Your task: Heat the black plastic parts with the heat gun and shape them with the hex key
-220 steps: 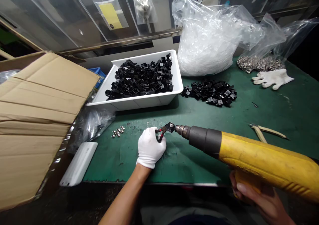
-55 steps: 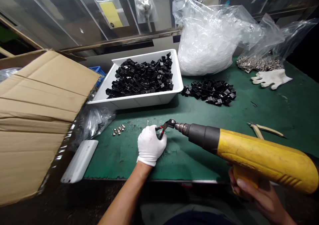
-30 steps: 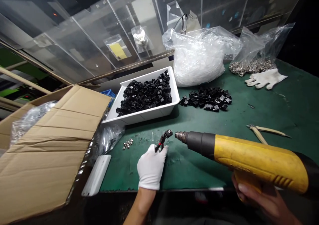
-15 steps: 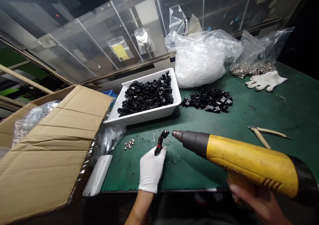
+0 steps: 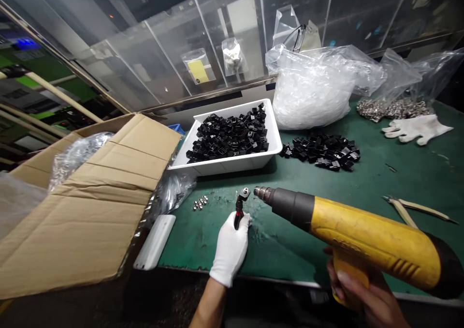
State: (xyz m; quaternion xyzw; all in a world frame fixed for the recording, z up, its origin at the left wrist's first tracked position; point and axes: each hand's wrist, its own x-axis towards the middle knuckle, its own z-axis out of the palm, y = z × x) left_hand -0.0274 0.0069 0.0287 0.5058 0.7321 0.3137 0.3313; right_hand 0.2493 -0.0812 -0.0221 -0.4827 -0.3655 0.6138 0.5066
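My gloved left hand [image 5: 231, 246] is closed round small black pliers [image 5: 238, 216] with a red mark. At their tip is a black plastic part [image 5: 244, 196] with a shiny metal ring on it. My bare right hand [image 5: 362, 284] grips the handle of a yellow heat gun [image 5: 373, 241]. The gun's metal nozzle [image 5: 264, 194] points left at the black part, a small gap away. Several small metal nuts [image 5: 200, 202] lie on the green mat left of my left hand.
Behind stand a white tray [image 5: 228, 165] of black plastic parts, a loose pile of them [image 5: 326, 150] and a bulging plastic bag [image 5: 311, 96]. A cardboard box [image 5: 94, 207] flanks the left. Cutters [image 5: 406, 209], a white glove [image 5: 416, 128] and a bag of metal pieces [image 5: 395, 109] lie right.
The view has swung left, so the scene sits further right. The black part has turned, its metal ring now facing up more. Both hands keep their holds.
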